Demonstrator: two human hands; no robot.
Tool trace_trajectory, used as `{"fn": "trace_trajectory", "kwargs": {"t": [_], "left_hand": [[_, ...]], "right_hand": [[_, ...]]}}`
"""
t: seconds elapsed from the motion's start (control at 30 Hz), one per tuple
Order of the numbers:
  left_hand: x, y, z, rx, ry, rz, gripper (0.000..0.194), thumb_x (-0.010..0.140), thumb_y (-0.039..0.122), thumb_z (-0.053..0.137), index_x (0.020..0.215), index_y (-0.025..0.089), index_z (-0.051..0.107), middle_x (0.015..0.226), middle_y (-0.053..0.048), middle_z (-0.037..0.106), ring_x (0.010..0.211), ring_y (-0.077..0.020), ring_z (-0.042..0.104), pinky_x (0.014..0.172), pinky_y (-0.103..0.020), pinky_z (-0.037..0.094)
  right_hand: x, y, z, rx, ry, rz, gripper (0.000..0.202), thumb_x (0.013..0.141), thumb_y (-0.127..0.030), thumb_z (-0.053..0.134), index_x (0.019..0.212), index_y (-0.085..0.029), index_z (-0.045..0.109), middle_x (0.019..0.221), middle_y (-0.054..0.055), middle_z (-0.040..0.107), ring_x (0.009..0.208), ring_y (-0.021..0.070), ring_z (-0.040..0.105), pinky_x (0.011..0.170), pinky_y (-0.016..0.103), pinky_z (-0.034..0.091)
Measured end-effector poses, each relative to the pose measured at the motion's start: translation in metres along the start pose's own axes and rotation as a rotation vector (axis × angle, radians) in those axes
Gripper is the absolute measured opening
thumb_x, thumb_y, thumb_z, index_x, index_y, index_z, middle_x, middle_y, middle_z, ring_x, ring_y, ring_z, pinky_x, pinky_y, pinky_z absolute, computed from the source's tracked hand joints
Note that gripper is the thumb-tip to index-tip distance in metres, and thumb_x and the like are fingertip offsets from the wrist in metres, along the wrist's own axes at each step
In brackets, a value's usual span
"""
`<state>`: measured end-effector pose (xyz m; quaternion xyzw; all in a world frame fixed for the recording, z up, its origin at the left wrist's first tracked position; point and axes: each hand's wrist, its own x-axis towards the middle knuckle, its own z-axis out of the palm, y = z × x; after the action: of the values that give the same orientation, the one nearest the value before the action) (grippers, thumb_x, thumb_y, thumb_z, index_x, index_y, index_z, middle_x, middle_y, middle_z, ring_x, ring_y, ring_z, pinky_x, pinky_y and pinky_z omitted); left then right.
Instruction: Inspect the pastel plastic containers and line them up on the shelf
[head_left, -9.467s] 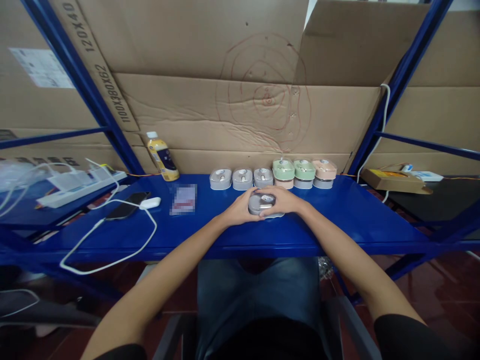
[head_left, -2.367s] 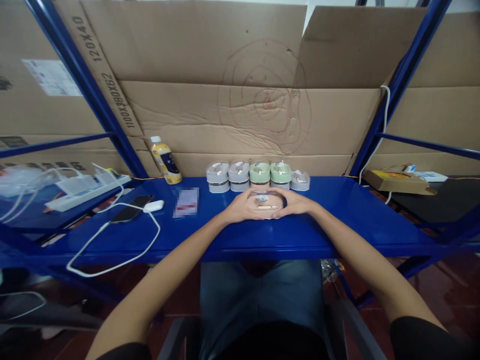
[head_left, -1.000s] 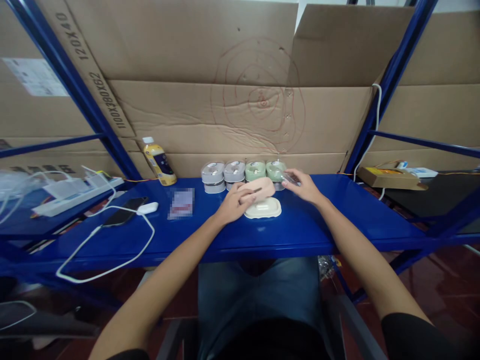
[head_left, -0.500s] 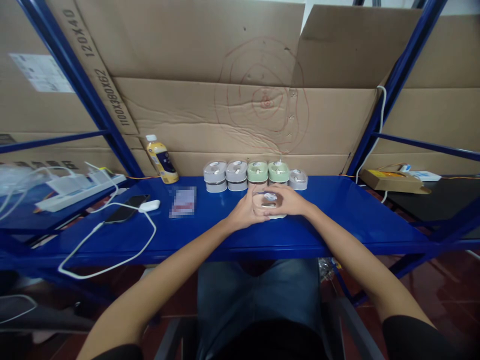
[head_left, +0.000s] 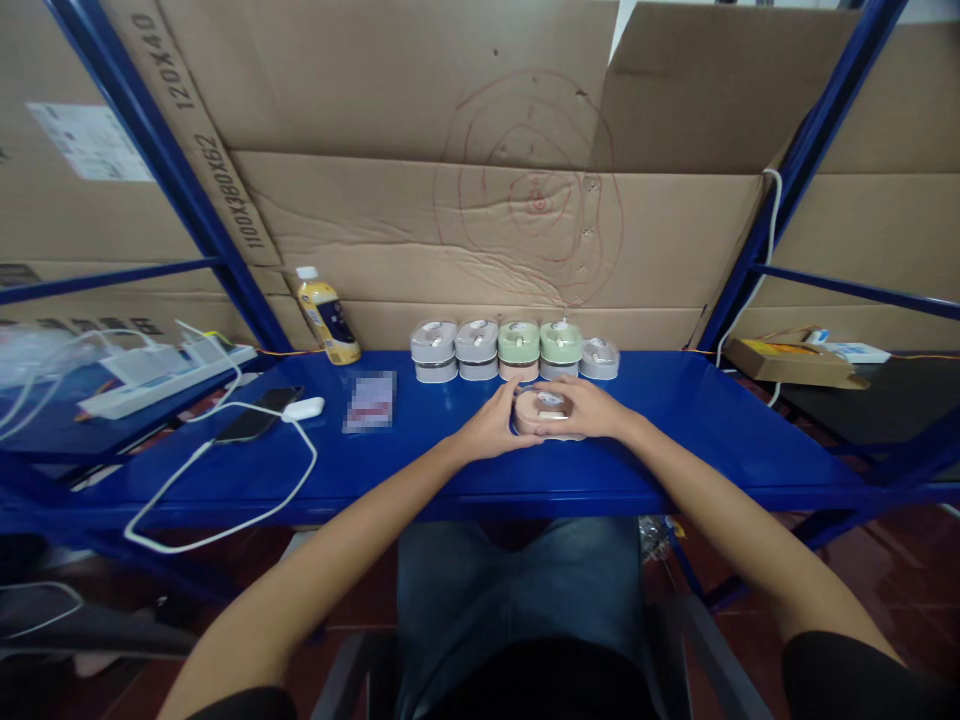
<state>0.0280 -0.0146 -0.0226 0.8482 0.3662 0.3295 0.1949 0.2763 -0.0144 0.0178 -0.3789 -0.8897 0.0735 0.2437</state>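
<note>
A small pink lidded container (head_left: 541,408) sits low at the front middle of the blue shelf, with a round label and a small silvery piece on its top. My left hand (head_left: 496,424) curves round its left side, thumb in front and fingers behind. From the right, my right hand (head_left: 591,408) is wrapped over its other side and hides that end. Behind my hands stand stacked containers in a row: a grey stack (head_left: 434,347), a second grey stack (head_left: 478,345), a green-topped stack (head_left: 518,343), another green-topped stack (head_left: 561,342) and a lower grey container (head_left: 601,358).
On the left lie a phone (head_left: 259,415) with a white cable, a blurred-out packet (head_left: 370,401) and a yellow drink bottle (head_left: 330,318). A power strip (head_left: 165,380) is further left. Cardboard (head_left: 360,210) walls the back; blue posts (head_left: 840,130) frame the sides.
My hands and the pink container appear slightly lower, and the container looks flatter on the shelf, more of its top showing. The whole view has shifted slightly.
</note>
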Motion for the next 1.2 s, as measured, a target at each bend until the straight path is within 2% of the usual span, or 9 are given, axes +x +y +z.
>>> {"fn": "trace_trajectory", "kwargs": {"t": [0.17,0.3,0.43,0.53,0.63,0.77,0.9,1.03,1.2], "left_hand": [[-0.002,0.005,-0.001,0.063,-0.047,-0.044,0.099,0.081,0.060,0.079,0.159,0.019,0.032,0.152,-0.021,0.049,0.138,-0.0384,0.055,0.117,-0.055,0.045],[0.000,0.015,-0.005,0.112,-0.080,-0.051,0.073,0.085,0.060,0.072,0.143,0.019,0.053,0.143,-0.017,0.055,0.134,-0.0387,0.056,0.115,-0.055,0.046],[0.001,0.018,-0.006,0.118,-0.085,-0.037,0.058,0.085,0.057,0.071,0.128,0.020,0.063,0.135,-0.015,0.058,0.128,-0.0372,0.059,0.112,-0.054,0.047],[0.001,0.016,-0.005,0.129,-0.078,-0.024,0.054,0.086,0.056,0.071,0.125,0.020,0.065,0.135,-0.015,0.057,0.129,-0.0367,0.057,0.113,-0.054,0.046],[0.000,0.016,-0.005,0.168,-0.097,-0.023,0.053,0.088,0.057,0.069,0.126,0.020,0.064,0.137,-0.014,0.056,0.131,-0.0355,0.056,0.114,-0.052,0.046],[0.000,0.018,-0.006,0.200,-0.126,-0.039,0.054,0.090,0.059,0.066,0.128,0.021,0.063,0.140,-0.014,0.055,0.131,-0.0342,0.056,0.113,-0.051,0.047],[0.000,0.019,-0.007,0.201,-0.120,-0.030,0.051,0.090,0.058,0.066,0.126,0.021,0.064,0.139,-0.014,0.056,0.131,-0.0337,0.055,0.115,-0.050,0.046],[-0.001,0.019,-0.007,0.204,-0.118,-0.027,0.050,0.090,0.057,0.066,0.125,0.022,0.065,0.139,-0.014,0.056,0.132,-0.0340,0.055,0.114,-0.050,0.047],[-0.001,0.017,-0.006,0.205,-0.113,-0.024,0.050,0.090,0.057,0.066,0.125,0.021,0.066,0.139,-0.014,0.055,0.132,-0.0341,0.055,0.115,-0.050,0.047]], "right_hand": [[-0.063,0.029,-0.036,-0.101,0.034,0.158,0.078,0.081,-0.071,0.073,0.147,-0.031,0.060,0.125,0.013,0.068,0.117,0.0368,0.066,0.103,0.051,0.052],[-0.109,0.080,-0.070,-0.266,0.072,0.467,0.076,0.087,-0.070,0.067,0.148,-0.025,0.058,0.125,0.017,0.066,0.115,0.0365,0.067,0.103,0.048,0.050],[-0.103,0.137,-0.092,-0.393,0.205,0.958,0.075,0.096,-0.067,0.053,0.147,-0.012,0.054,0.132,0.030,0.061,0.122,0.0445,0.063,0.100,0.054,0.047],[-0.073,0.168,-0.098,-0.327,0.308,1.078,0.069,0.100,-0.053,0.052,0.143,0.001,0.053,0.137,0.039,0.056,0.126,0.0425,0.062,0.097,0.047,0.048],[-0.041,0.183,-0.092,-0.282,0.329,1.076,0.068,0.095,-0.050,0.061,0.134,0.005,0.058,0.129,0.039,0.061,0.121,0.0408,0.065,0.092,0.041,0.050],[-0.021,0.177,-0.072,-0.282,0.382,1.029,0.070,0.095,-0.056,0.058,0.137,0.000,0.056,0.132,0.034,0.062,0.123,0.0406,0.063,0.097,0.044,0.051],[-0.016,0.152,-0.056,-0.420,0.444,0.765,0.070,0.097,-0.054,0.051,0.146,-0.004,0.051,0.151,0.031,0.049,0.139,0.0417,0.050,0.114,0.049,0.041],[-0.002,0.127,-0.041,-0.567,0.208,0.400,0.073,0.094,-0.055,0.056,0.153,-0.014,0.048,0.165,0.021,0.038,0.152,0.0413,0.036,0.124,0.053,0.030],[0.000,0.103,-0.024,-0.589,-0.006,0.362,0.085,0.090,-0.058,0.061,0.157,-0.011,0.040,0.165,0.024,0.038,0.152,0.0449,0.035,0.123,0.060,0.030]]}}
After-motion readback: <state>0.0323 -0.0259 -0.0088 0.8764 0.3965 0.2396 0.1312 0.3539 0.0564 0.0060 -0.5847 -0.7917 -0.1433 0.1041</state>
